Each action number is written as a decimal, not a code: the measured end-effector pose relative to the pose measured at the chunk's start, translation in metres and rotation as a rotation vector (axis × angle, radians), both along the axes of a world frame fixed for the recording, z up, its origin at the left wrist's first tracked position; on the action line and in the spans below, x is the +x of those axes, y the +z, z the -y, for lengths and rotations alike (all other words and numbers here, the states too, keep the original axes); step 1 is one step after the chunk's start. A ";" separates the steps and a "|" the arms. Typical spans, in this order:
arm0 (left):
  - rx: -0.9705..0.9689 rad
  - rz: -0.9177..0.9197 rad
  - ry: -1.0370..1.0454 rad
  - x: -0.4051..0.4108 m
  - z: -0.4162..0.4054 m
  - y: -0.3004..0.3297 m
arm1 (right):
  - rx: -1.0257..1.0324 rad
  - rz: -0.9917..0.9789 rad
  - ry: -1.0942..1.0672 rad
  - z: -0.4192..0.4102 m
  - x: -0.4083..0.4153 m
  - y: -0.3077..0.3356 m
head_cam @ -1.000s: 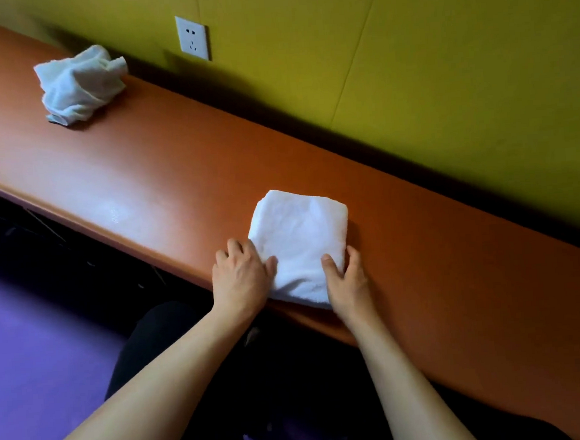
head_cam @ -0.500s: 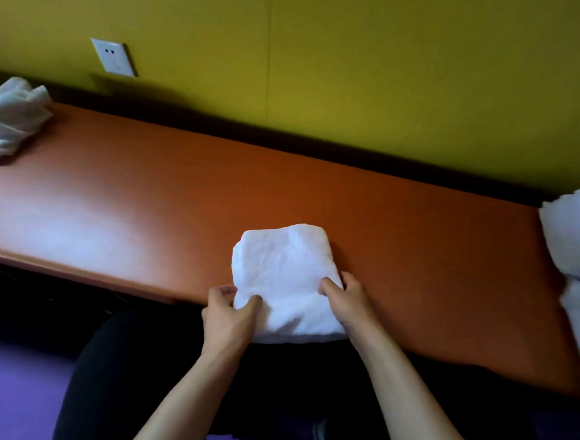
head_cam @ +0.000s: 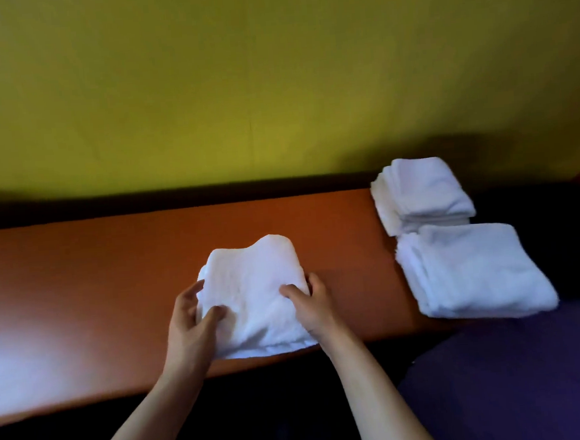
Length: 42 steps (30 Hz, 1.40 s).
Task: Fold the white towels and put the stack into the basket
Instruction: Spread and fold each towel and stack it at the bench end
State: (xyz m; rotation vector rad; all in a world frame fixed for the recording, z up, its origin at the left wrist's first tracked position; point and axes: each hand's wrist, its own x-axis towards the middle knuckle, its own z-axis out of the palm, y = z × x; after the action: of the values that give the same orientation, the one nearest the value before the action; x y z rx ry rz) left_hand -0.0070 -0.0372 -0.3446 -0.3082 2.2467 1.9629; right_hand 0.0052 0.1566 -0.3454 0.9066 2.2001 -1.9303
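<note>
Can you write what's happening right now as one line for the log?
left hand: holds folded towel | right hand: holds it too | two towel stacks: right | basket: unseen

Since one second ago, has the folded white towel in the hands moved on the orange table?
Yes. The folded white towel then lay within the orange table; now its near edge overhangs the table's front edge, toward the person.

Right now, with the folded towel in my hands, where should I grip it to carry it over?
Grip the folded towel at its two side edges, left hand and right hand coming from opposite sides, thumbs on top. It is soft and layered, so pinching all layers probably keeps the fold.
</note>
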 end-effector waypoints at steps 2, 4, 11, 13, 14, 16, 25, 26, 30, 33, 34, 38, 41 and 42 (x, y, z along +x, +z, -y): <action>0.030 -0.027 -0.103 -0.003 -0.035 0.012 | 0.010 -0.036 -0.071 -0.037 0.010 0.016; 0.041 -0.046 -0.194 -0.005 -0.070 0.025 | 0.054 -0.061 -0.126 -0.072 0.021 0.033; -0.003 -0.220 -0.488 -0.011 -0.179 0.049 | 0.185 -0.108 -0.318 -0.174 0.059 0.068; -0.014 -0.270 -0.594 -0.010 -0.212 0.055 | 0.208 -0.128 -0.388 -0.202 0.069 0.073; -0.030 -0.299 -0.651 -0.010 -0.228 0.057 | 0.214 -0.146 -0.433 -0.215 0.075 0.074; -0.058 -0.332 -0.753 -0.014 -0.259 0.063 | 0.192 -0.183 -0.529 -0.238 0.087 0.075; -0.341 -0.449 -1.197 -0.077 -0.396 0.101 | 0.003 -0.347 -0.873 -0.293 0.127 0.051; -0.368 -0.496 -1.171 -0.083 -0.408 0.101 | -0.041 -0.341 -0.874 -0.293 0.128 0.042; -0.615 -0.719 -1.064 -0.081 -0.425 0.072 | 0.249 -0.036 -0.756 -0.289 0.135 0.007; -0.817 -0.900 -1.173 -0.049 -0.407 0.037 | 0.551 0.042 -0.791 -0.286 0.146 0.003; -0.870 -0.920 -1.196 -0.039 -0.400 0.029 | 0.736 0.011 -0.803 -0.285 0.148 0.005; -0.942 -0.892 -1.158 -0.023 -0.379 0.018 | 1.141 -0.013 -0.571 -0.283 0.141 0.001; -0.954 -0.888 -1.144 -0.019 -0.370 0.027 | 1.144 -0.060 -0.465 -0.283 0.137 -0.005; -0.946 -0.890 -1.138 -0.018 -0.365 0.029 | 1.138 -0.080 -0.465 -0.281 0.136 -0.005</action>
State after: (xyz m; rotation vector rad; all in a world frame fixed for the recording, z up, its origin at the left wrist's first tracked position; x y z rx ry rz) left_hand -0.0250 0.3279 -0.3154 1.6376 2.5664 0.3615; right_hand 0.1409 0.4381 -0.3503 1.5392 3.3473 -0.5873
